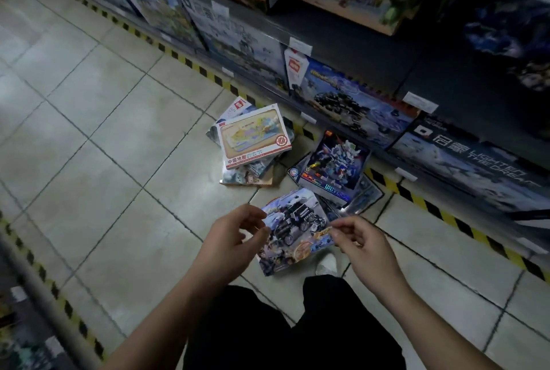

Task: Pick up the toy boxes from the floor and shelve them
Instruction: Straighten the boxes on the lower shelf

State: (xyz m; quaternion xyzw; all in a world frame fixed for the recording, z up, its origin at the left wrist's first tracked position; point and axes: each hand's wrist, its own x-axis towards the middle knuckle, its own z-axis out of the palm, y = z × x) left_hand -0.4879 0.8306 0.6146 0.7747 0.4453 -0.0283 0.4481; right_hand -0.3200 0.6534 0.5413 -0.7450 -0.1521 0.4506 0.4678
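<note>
Several toy boxes lie on the tiled floor in front of the shelf. The nearest one, a truck toy box (294, 231) with a black vehicle printed on it, sits between my hands. My left hand (238, 232) pinches its left edge, and my right hand (358, 238) holds its right edge with the fingertips. Beyond it lies a blue robot box (333, 167) on top of flatter packs. Further left, a red-and-white map box (254, 137) tops a small stack. The bottom shelf (342, 119) runs diagonally behind them, filled with upright boxes.
Yellow-and-black hazard tape (395, 186) marks the floor along the shelf base. My white shoe (326, 262) and dark trousers (268, 325) are just below the truck box. Another taped edge and shelving run along the lower left (38, 268). Open tiles (104, 131) stretch to the left.
</note>
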